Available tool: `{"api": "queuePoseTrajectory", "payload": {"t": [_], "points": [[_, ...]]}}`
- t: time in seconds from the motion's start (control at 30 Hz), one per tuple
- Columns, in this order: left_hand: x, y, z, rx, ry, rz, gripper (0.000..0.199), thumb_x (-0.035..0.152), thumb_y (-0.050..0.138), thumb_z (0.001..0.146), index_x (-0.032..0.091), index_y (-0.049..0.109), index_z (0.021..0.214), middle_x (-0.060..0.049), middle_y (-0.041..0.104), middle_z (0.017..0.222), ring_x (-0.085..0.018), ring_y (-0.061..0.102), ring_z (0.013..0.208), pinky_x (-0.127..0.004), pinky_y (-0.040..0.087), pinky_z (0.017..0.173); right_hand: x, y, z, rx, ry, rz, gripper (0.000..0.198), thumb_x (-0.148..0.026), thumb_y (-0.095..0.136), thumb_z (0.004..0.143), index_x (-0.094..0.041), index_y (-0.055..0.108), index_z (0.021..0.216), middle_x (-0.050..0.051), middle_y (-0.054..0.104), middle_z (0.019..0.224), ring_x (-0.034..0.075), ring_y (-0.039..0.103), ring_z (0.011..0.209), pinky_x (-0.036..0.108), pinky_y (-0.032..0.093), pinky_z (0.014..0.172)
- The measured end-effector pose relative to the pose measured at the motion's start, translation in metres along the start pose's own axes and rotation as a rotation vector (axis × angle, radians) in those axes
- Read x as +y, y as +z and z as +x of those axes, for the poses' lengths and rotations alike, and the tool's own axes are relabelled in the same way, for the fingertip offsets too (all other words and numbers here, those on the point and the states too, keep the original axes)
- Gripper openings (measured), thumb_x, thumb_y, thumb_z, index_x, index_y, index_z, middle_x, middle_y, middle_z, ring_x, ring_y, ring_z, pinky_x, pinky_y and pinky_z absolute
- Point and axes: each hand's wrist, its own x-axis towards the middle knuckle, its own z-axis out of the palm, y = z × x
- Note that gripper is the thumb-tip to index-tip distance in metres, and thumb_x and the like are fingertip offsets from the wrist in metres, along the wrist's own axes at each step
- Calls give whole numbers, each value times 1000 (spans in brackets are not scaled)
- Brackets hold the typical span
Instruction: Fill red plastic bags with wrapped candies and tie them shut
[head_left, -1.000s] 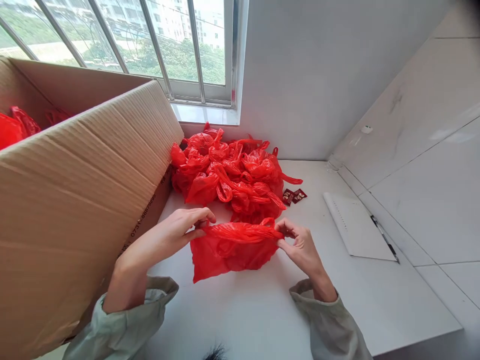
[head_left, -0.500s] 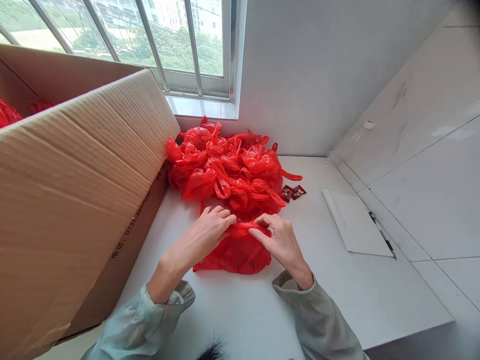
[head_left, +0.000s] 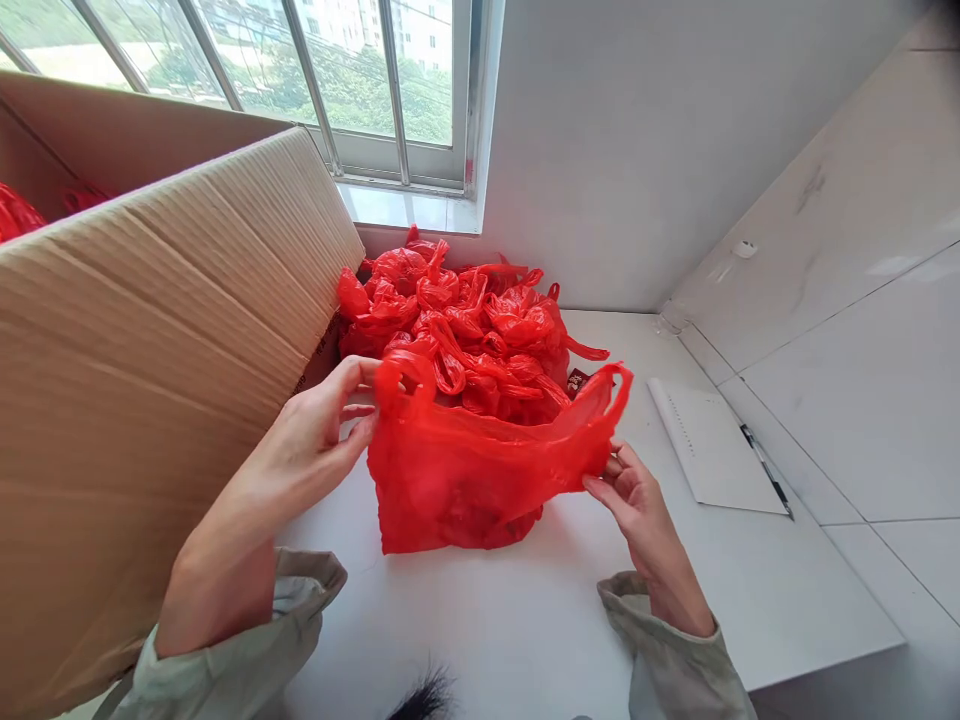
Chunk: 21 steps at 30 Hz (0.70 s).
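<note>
A thin red plastic bag (head_left: 472,470) with loop handles stands on the white table in front of me, its top spread wide. Dark contents show faintly through its lower part, too blurred to name. My left hand (head_left: 304,450) pinches the bag's upper left edge beside one handle, the fingertips partly behind the film. At the upper right side, below the other handle, my right hand (head_left: 634,495) grips the film between thumb and fingers. Right behind this bag lies a heap of knotted red plastic bags (head_left: 465,310).
A large cardboard box (head_left: 172,360) with red bags inside stands at the left, close to my left forearm. On the right lie a white paper pad (head_left: 709,450) and a pen (head_left: 765,470). A small dark red packet (head_left: 577,381) sits beside the heap, partly covered.
My hands have moved apart, the left leftward and up, the right to the right. The bag's gathered top is now raised and stretched wide, with its handles showing. It partly covers the small packets.
</note>
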Motion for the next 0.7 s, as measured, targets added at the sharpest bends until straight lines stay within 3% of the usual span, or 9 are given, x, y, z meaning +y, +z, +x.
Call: {"api": "queuePoseTrajectory", "payload": {"t": [0.1,0.2,0.27,0.33,0.43,0.53,0.6,0.7], "points": [[-3,1,0,-31,82,0,57,42,66,85,33,44,137,-1,56,132,-22,56,120,-39,51,104,-12,1,-4,149,-171,-215,50,-29,66,83,-27,47,129,11,58,127,22,61,101,41,53,89],[2,12,2,62,142,166,69,49,71,82,33,39,141,-2,54,136,-25,56,120,-43,51,104,-37,11,-7,260,-459,-430,42,-24,63,87,-29,51,127,8,59,124,22,60,106,43,51,94],[8,25,4,166,160,275,69,45,73,82,29,39,139,-6,51,136,-27,56,118,-46,51,103,-53,24,-4,200,-662,-631,26,-18,58,91,-28,59,115,6,64,112,22,58,106,42,50,96],[14,38,4,262,194,357,66,36,73,83,23,39,138,-12,47,132,-29,52,121,-48,51,102,-63,40,4,64,-806,-861,22,-15,55,93,-26,62,110,6,66,109,24,57,109,45,47,102],[19,54,4,408,285,489,62,25,74,83,17,42,135,-16,44,127,-33,47,122,-50,51,99,-60,61,22,-59,-865,-1199,29,-12,56,91,-20,62,119,10,67,115,29,53,119,57,37,110],[16,62,7,479,307,618,67,24,79,79,15,43,134,-17,45,123,-36,46,117,-52,50,98,-48,69,31,-101,-845,-1403,21,-2,53,89,-17,67,94,6,68,86,27,59,103,65,35,109],[11,64,10,485,283,656,69,25,80,77,14,43,134,-18,44,123,-36,46,114,-52,49,97,-43,69,28,-118,-880,-1420,28,3,48,87,-16,64,75,2,62,71,22,59,87,63,36,109],[8,64,8,467,235,577,64,28,79,79,15,43,130,-16,46,121,-30,54,103,-45,55,89,-43,66,12,-122,-988,-1311,32,3,44,88,-17,62,72,1,58,69,18,57,82,56,32,114]]}}
